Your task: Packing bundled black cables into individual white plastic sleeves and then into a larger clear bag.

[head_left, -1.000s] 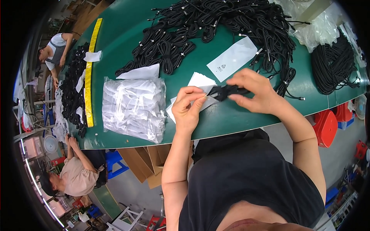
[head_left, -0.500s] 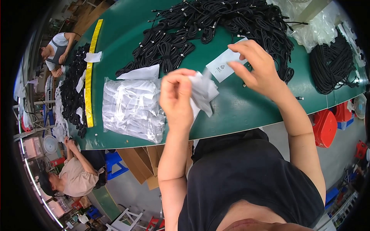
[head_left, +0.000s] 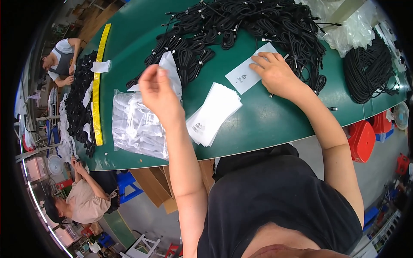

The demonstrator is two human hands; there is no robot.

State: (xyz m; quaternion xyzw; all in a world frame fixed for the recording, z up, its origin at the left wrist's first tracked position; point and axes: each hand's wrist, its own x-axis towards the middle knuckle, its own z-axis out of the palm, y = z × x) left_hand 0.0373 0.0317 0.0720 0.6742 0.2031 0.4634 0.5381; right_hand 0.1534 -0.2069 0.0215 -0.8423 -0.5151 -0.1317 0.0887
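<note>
White pouch (head_left: 171, 73) pinched in raised left hand (head_left: 158, 92); right hand (head_left: 275, 75) flat on another pouch (head_left: 246, 76) on green table (head_left: 266, 124)

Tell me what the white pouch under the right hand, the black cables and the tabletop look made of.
White pouch under the right hand: looks like thin matte plastic film or coated paper; it lies flat, unclear which. Black cables: flexible cord with a dull black jacket, likely rubber or braid, with small silvery ends that look metal. Tabletop: smooth green sheet, faint sheen, probably a vinyl or rubber mat.
</note>
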